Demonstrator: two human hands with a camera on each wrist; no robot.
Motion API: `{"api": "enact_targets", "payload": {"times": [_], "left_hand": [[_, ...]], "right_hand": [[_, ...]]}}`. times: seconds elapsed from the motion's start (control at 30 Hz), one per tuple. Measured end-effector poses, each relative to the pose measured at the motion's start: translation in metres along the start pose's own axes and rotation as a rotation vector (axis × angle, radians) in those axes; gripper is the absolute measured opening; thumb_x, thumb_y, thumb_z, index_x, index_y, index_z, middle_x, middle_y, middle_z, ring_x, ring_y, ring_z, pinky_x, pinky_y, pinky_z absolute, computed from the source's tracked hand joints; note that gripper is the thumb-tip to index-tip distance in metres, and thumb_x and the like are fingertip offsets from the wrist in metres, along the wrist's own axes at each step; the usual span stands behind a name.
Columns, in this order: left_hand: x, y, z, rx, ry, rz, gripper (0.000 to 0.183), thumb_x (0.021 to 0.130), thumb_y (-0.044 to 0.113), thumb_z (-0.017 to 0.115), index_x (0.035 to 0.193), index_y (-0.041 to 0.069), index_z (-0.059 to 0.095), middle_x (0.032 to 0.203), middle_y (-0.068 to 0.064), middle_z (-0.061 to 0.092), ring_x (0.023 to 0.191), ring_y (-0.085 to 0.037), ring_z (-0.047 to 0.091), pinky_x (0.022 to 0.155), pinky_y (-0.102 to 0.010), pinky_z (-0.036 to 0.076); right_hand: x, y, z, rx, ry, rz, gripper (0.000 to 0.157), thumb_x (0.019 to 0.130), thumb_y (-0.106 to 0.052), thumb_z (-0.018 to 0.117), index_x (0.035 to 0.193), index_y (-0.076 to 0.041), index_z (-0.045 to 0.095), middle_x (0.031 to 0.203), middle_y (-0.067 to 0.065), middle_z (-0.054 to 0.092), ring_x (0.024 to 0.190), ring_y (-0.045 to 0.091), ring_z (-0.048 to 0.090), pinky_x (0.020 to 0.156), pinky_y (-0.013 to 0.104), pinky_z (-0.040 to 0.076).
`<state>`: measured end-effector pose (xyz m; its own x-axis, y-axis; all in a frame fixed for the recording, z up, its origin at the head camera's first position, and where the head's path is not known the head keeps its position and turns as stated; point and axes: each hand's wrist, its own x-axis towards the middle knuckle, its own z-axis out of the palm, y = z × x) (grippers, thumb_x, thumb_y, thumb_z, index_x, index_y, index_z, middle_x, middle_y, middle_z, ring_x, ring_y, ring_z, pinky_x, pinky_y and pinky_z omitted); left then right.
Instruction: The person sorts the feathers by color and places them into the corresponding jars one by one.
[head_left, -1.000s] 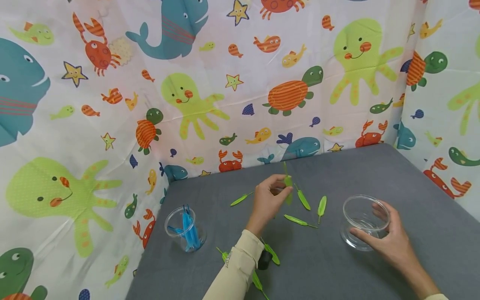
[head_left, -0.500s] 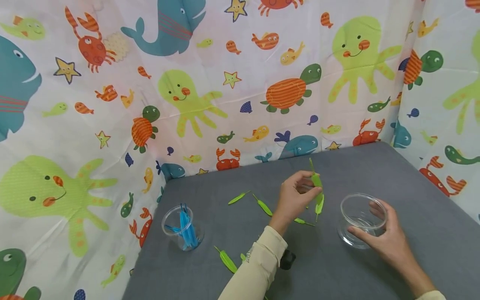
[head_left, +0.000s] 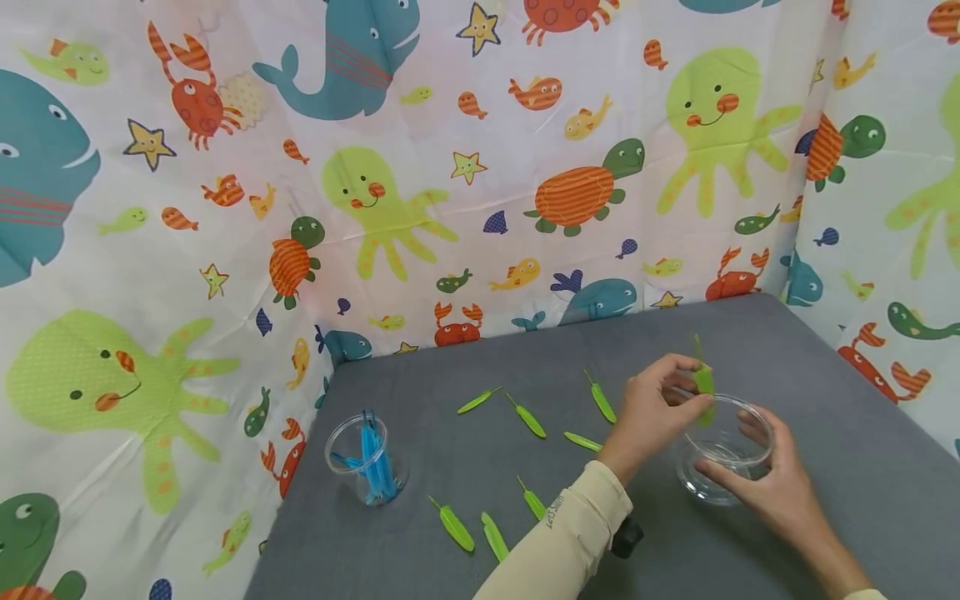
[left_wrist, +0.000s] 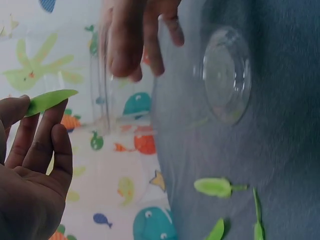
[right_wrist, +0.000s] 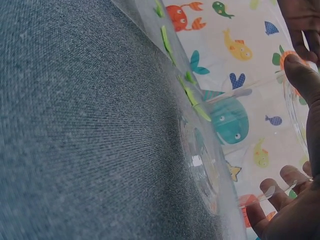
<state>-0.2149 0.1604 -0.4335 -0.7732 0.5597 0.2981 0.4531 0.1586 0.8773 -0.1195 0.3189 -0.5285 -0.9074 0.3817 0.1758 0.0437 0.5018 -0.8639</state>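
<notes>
Green leaf-shaped piece point(head_left: 704, 382) is pinched in fingers of the left hand point(head_left: 651, 412); just beside them stands the clear jar point(head_left: 722, 457), gripped by the right hand point(head_left: 784, 479); likely step: delivery into it; next probably calls for parting the left fingers.

Table point(head_left: 420, 417): cloth point(head_left: 420, 125) behind it and along both sides. Left jar point(head_left: 341, 468) at the left, slim pieces point(head_left: 381, 467) inside. Right jar point(head_left: 723, 446) at the right, right hand point(head_left: 787, 483) round its right side. Between jars, on the table: far feathers point(head_left: 527, 417), four visible, cloth side; near feathers point(head_left: 453, 527), three visible, person's side. One held feather point(head_left: 705, 385) in left hand point(head_left: 651, 410), above right jar's rim level (can't tell if over the mouth).
</notes>
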Motion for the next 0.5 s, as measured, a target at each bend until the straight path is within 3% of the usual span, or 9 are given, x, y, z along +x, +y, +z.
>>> {"api": "enact_targets", "payload": {"times": [0.13,0.23,0.33,0.37,0.5], "left_hand": [[-0.001,0.003,0.013,0.093,-0.034,0.006,0.034,0.095,0.022,0.074,0.127,0.028,0.064,0.104,0.01,0.074,0.081,0.012,0.063,0.071,-0.009,0.051],[-0.003,0.004,0.019,0.13,-0.049,0.008,0.034,0.095,0.023,0.074,0.127,0.028,0.063,0.105,0.011,0.074,0.082,0.013,0.063,0.073,-0.008,0.051],[-0.005,0.004,0.021,0.132,-0.059,0.019,0.034,0.096,0.023,0.073,0.127,0.027,0.063,0.106,0.012,0.075,0.084,0.013,0.064,0.076,-0.007,0.051],[-0.005,0.004,0.021,0.124,-0.062,0.023,0.034,0.096,0.023,0.073,0.127,0.027,0.063,0.106,0.012,0.075,0.085,0.013,0.064,0.076,-0.007,0.051],[-0.008,0.004,0.018,0.105,-0.066,0.041,0.036,0.097,0.024,0.072,0.13,0.03,0.061,0.112,0.015,0.075,0.094,0.012,0.066,0.083,-0.009,0.052]], "right_hand": [[-0.001,0.0,0.001,-0.021,0.0,0.0,0.11,0.086,-0.036,0.083,0.163,-0.02,0.007,0.159,0.022,0.034,0.14,0.007,0.037,0.095,0.06,0.034],[-0.001,0.0,0.001,-0.031,-0.005,-0.002,0.111,0.085,-0.036,0.083,0.163,-0.018,0.007,0.159,0.022,0.033,0.138,0.011,0.04,0.093,0.058,0.035],[0.0,-0.001,0.001,-0.02,-0.017,-0.004,0.112,0.086,-0.036,0.083,0.163,-0.015,0.005,0.159,0.025,0.03,0.138,0.038,0.037,0.091,0.064,0.035],[0.0,-0.001,0.0,-0.02,-0.02,-0.007,0.111,0.086,-0.035,0.083,0.163,-0.015,0.004,0.159,0.025,0.03,0.138,0.038,0.037,0.091,0.063,0.036],[-0.001,0.0,-0.001,-0.037,-0.008,-0.017,0.109,0.086,-0.034,0.083,0.163,-0.019,0.007,0.159,0.023,0.033,0.136,0.001,0.039,0.092,0.047,0.035]]}}
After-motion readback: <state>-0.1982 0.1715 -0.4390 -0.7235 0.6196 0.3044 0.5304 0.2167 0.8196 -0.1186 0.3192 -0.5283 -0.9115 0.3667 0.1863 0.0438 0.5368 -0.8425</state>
